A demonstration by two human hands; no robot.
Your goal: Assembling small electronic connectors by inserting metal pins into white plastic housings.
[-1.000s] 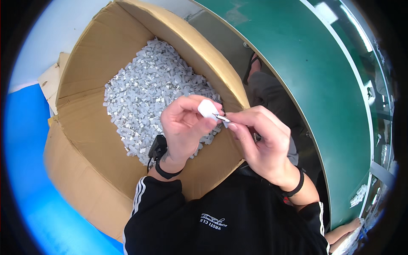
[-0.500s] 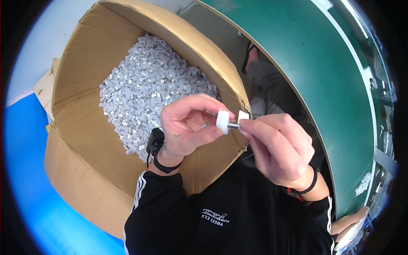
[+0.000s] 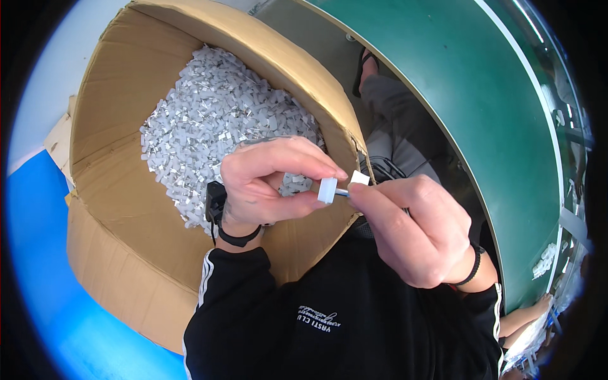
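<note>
Over the near right edge of the cardboard box, my left hand (image 3: 269, 180) pinches a short white plastic cap (image 3: 327, 190) between thumb and index finger. A thin metal rod (image 3: 342, 192) runs from the cap toward my right hand (image 3: 421, 228). The fingertips of that hand are closed on the rod's other end, beside a small white tab (image 3: 360, 178) that sticks up above them. Whether tab and rod are one piece I cannot tell.
A large open cardboard box (image 3: 120, 85) holds a heap of small white-grey plastic pieces (image 3: 218, 123) with metal bits. To the right curves a green table (image 3: 456, 82) with some white parts (image 3: 544, 261). Another person's leg (image 3: 396, 101) and someone's forearm (image 3: 522, 318) show on the right.
Both hands have shifted slightly; the left one moved a bit left. The cap has turned more side-on, and the rod end seen behind it earlier no longer shows.
</note>
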